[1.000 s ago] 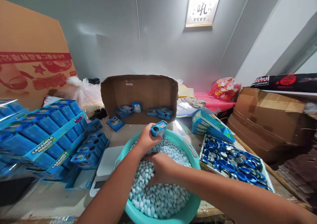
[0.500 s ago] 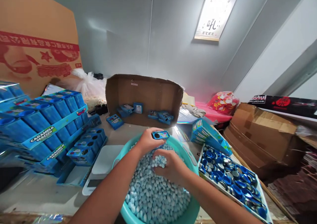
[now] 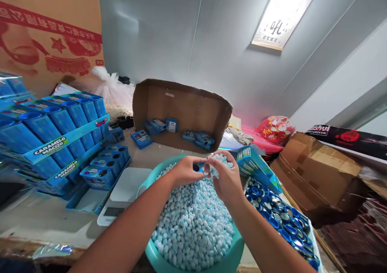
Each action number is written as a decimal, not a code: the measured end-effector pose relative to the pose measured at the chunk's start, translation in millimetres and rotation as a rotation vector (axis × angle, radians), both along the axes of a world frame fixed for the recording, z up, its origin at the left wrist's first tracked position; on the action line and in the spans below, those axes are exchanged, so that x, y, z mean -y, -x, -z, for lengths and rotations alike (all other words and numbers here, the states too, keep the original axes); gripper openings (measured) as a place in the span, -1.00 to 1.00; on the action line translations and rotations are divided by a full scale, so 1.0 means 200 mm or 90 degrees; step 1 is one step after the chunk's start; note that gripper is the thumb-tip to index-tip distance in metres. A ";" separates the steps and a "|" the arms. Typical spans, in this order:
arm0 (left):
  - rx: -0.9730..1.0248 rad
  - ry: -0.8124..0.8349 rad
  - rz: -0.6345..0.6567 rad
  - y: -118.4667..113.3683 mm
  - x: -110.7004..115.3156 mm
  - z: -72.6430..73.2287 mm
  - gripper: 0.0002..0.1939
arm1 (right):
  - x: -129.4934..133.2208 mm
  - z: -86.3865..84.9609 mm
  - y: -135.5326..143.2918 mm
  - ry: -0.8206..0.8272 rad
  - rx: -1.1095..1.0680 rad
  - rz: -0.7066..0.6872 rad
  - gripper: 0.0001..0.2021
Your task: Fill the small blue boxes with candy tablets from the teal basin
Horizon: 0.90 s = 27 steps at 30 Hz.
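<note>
My left hand is closed around a small blue box with a dark round hole in its top, above the far part of a teal tub. Cupped in my right hand is a heap of pale blue and white candies, raised level with the box. Its fingertips meet the box's right end and hide part of it. Loose candies of the same kind fill much of the tub below both hands.
Left of the tub are a white scale, a tray of blue boxes and stacked display trays. A cardboard box with several blue boxes stands behind. Blue and silver lids fill a tray at right.
My right hand has risen out of the tub with a handful of candies and come against the box. The left hand still holds the box. The camera view has shifted and tilted slightly.
</note>
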<state>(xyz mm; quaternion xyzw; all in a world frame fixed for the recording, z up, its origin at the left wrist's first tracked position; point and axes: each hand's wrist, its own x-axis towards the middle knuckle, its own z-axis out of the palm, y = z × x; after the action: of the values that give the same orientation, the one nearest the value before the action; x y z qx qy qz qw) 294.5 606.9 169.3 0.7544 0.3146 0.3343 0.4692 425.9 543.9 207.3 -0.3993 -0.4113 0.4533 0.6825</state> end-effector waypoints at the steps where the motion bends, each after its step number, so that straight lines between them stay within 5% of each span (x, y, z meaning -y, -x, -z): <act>1: -0.002 0.001 0.020 0.00 0.00 0.00 -0.65 | -0.03 -0.02 0.02 -0.012 -0.032 0.033 -0.75; 5: -0.003 0.010 0.087 0.01 0.00 -0.02 -0.79 | -0.14 -0.02 0.09 -0.035 -0.104 0.113 -0.71; 13: 0.015 0.055 0.102 0.01 -0.04 0.02 -0.89 | -0.19 0.06 0.14 -0.011 -0.105 0.101 -0.72; 27: 0.019 0.019 0.154 0.04 -0.10 0.05 -0.60 | -0.21 0.08 0.11 -0.003 -0.094 0.080 -0.80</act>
<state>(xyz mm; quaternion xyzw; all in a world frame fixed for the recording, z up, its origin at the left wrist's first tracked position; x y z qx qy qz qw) 285.8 626.0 160.0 0.7747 0.2196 0.2817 0.5218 403.4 586.7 191.7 -0.3881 -0.3354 0.4366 0.7390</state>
